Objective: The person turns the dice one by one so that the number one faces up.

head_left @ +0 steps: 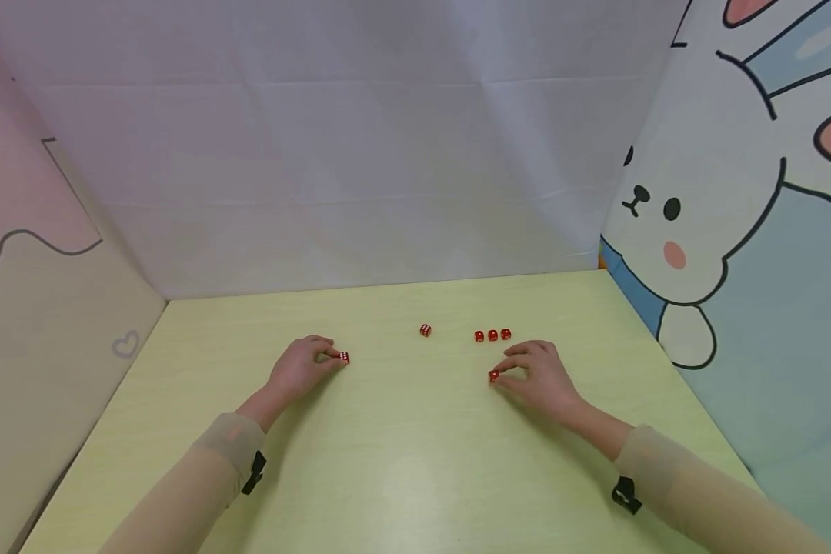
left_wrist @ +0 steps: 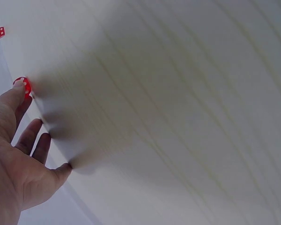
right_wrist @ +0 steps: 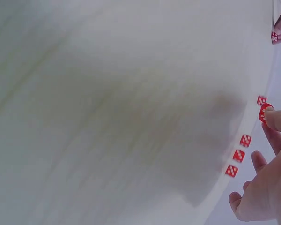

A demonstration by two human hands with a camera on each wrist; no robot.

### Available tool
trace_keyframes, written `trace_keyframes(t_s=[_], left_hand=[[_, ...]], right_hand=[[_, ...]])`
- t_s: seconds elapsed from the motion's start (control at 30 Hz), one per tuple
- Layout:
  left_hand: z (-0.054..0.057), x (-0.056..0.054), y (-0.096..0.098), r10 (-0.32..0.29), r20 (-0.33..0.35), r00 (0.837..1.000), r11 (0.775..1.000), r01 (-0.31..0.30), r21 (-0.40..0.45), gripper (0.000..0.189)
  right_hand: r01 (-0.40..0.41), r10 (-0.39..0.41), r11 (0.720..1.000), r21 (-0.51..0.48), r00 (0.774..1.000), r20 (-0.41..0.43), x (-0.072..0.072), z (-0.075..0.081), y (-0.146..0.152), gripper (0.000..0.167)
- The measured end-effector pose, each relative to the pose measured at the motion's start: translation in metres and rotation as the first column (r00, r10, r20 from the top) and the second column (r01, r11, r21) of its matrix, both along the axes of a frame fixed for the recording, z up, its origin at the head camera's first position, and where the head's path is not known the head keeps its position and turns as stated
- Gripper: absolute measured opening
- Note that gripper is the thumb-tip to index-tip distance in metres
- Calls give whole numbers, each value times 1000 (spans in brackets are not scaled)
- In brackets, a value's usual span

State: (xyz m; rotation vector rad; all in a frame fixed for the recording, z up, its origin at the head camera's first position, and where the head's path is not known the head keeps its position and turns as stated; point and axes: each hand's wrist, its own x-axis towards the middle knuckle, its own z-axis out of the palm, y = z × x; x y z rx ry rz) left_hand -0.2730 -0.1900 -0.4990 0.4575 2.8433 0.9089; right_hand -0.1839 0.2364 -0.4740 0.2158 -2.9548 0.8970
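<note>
Between thumb and finger, my left hand (head_left: 306,368) pinches a red die (head_left: 344,358) with white pips, low over the left half of the table. My right hand (head_left: 540,378) pinches another red die (head_left: 494,376) on the right side; the right wrist view shows that die (right_wrist: 264,113) at the fingertips. Just beyond the right hand, three red dice (head_left: 493,335) form a short row. A single red die (head_left: 425,330) lies on the table to the left of that row, between the two hands.
The pale wood-grain table (head_left: 388,462) ends at a white cloth wall (head_left: 360,154) behind. A panel with a cartoon rabbit (head_left: 699,231) stands along the right edge, and a pink and cream panel (head_left: 41,331) along the left.
</note>
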Motion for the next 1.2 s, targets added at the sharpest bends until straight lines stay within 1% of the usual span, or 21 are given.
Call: trace_keyframes(t_s=[0.17,0.37,0.6,0.83,1.0,1.2], left_hand=[[0,0,0,-1,-1,1000,1000,1,-6,25],[-1,-1,-1,2,-2,1000,1000,-2,-3,25],[-1,-3,0,-3,-6,1000,1000,3,-10,24],[-2,-3,2,-6,-2,1000,1000,6,-7,25],[-1,-2,2,-2,-6,1000,1000,2,-8,23],[-3,-2,2,6,6,1000,1000,-6,-1,23]], right_hand=[[19,-18,1000,16,999,-36,-6,6,17,13],[45,-42,998,50,997,-71,-20,7,36,18],[76,-73,996,47,996,-57,-41,3,52,23],[62,-52,991,118,995,-90,-57,3,58,24],[77,-69,987,144,996,-63,-65,4,58,24],[100,-98,983,152,995,-20,-71,1,58,24]])
